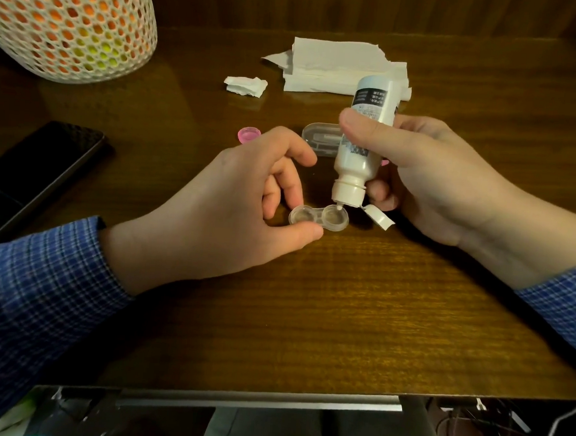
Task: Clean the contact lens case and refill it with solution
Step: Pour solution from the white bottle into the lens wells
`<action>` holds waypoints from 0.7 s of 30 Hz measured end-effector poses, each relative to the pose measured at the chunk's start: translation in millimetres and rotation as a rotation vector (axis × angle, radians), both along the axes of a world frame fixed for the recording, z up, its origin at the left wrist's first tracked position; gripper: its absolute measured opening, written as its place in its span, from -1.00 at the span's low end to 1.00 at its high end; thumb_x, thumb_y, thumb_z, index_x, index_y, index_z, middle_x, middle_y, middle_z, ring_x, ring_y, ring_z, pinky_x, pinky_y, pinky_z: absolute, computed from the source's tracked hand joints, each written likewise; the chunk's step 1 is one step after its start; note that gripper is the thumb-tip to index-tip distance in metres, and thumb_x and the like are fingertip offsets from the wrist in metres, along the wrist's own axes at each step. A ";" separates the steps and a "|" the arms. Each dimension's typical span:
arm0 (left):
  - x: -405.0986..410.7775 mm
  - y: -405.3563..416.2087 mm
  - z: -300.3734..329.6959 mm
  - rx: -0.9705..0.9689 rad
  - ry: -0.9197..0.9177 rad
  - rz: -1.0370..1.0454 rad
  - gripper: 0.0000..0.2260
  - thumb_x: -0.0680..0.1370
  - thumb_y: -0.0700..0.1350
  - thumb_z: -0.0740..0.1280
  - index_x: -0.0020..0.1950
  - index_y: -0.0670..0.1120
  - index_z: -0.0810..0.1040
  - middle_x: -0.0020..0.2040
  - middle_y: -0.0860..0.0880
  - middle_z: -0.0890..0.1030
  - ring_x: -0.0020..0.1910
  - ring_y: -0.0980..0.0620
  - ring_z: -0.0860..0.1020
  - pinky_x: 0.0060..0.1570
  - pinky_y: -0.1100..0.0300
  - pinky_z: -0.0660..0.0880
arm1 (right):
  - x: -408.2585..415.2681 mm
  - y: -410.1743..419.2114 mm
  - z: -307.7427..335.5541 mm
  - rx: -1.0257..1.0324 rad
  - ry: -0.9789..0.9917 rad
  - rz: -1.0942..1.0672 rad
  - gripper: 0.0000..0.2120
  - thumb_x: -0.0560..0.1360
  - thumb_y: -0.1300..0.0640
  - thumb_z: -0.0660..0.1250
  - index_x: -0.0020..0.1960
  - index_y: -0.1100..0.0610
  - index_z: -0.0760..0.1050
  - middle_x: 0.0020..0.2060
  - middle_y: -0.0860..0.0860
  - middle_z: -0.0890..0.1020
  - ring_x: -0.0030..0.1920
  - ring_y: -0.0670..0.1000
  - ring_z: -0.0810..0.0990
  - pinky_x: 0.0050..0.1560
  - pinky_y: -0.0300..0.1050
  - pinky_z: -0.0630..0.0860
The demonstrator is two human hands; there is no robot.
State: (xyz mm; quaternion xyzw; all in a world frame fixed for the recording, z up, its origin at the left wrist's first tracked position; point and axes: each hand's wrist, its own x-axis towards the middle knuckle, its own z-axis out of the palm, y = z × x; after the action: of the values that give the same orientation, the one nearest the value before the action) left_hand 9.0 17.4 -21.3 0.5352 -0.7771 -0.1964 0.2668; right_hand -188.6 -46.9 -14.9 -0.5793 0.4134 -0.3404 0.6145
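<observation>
A clear two-well contact lens case [318,217] lies open on the wooden table [342,305]. My left hand [233,207] pinches its left well between thumb and fingers. My right hand [434,179] grips a white solution bottle [362,141], held upside down. The bottle's nozzle points into the right well, and its flip cap [379,218] hangs open. A pink lid [249,135] lies behind my left hand. A sliver of another pink thing [385,162] shows behind the bottle.
A stack of white paper tissues [339,67] and a crumpled piece [246,85] lie at the back. A clear plastic box [320,139] sits behind the bottle. A black phone [36,168] lies at the left, a perforated white basket [69,22] at the back left.
</observation>
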 end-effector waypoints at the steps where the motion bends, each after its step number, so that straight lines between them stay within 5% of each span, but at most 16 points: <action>1: 0.1 -0.4 -0.3 -0.002 -0.001 0.000 -0.41 0.36 0.12 0.49 0.34 -0.03 0.47 -0.15 0.12 0.63 -0.26 0.03 0.59 -0.28 0.33 0.54 | -0.3 -0.3 0.4 0.014 -0.010 -0.009 -0.63 0.36 -0.17 0.45 -0.03 0.10 0.58 -0.32 -0.02 0.62 -0.49 -0.12 0.42 -0.55 -0.32 0.33; 7: 0.6 -2.8 -1.7 -0.006 0.002 -0.023 -0.39 0.35 0.17 0.50 0.33 0.01 0.45 -0.14 0.13 0.61 -0.29 0.02 0.59 -0.34 0.25 0.56 | -6.4 -4.6 6.2 0.148 -0.137 -0.038 -0.67 0.56 -0.13 0.39 -0.01 0.15 0.49 -0.31 0.02 0.54 -0.53 -0.14 0.34 -0.54 -0.32 0.25; 13: -9.9 1.6 7.1 -0.228 0.076 0.023 -0.20 0.30 0.23 0.54 0.43 -0.06 0.37 0.04 0.16 0.54 -0.19 0.03 0.57 -0.28 0.29 0.55 | -12.7 -0.4 18.4 0.381 -0.475 0.038 -0.70 0.59 -0.02 0.34 0.23 0.14 0.50 -0.25 0.07 0.67 -0.43 -0.11 0.48 -0.44 -0.34 0.50; 16: -25.5 -2.9 14.8 -0.352 0.216 0.000 -0.17 0.32 0.12 0.61 0.44 -0.18 0.34 0.16 0.04 0.53 -0.07 0.01 0.58 -0.20 0.24 0.56 | -14.3 2.1 21.6 0.484 -0.618 0.091 -0.59 0.62 0.02 0.31 0.39 0.20 0.47 0.08 0.18 0.63 -0.05 -0.05 0.56 -0.13 -0.30 0.52; 19: -41.9 -10.5 24.8 -0.416 0.375 0.012 -0.23 0.36 0.01 0.63 0.41 -0.25 0.34 0.19 -0.05 0.58 0.04 0.01 0.63 -0.11 0.26 0.58 | -16.5 2.5 23.3 0.553 -0.748 0.088 -0.53 0.60 0.06 0.32 0.45 0.24 0.45 0.39 0.22 0.54 0.48 0.02 0.32 0.46 -0.16 0.32; 21: -46.9 -14.6 30.5 -0.415 0.468 0.012 -0.26 0.39 0.02 0.59 0.41 -0.25 0.33 0.17 -0.06 0.62 0.07 -0.03 0.66 -0.05 0.17 0.63 | -19.4 0.9 25.6 0.583 -0.826 0.059 -0.50 0.59 0.08 0.34 0.48 0.24 0.42 0.39 0.23 0.55 0.49 -0.01 0.34 0.54 -0.19 0.25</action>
State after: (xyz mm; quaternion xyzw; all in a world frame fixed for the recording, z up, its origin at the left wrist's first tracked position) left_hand -37.9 2.8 9.2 0.4140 -0.7149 -0.1500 0.5431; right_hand -208.0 -46.0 10.6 -0.2118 0.1971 -0.3942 0.8723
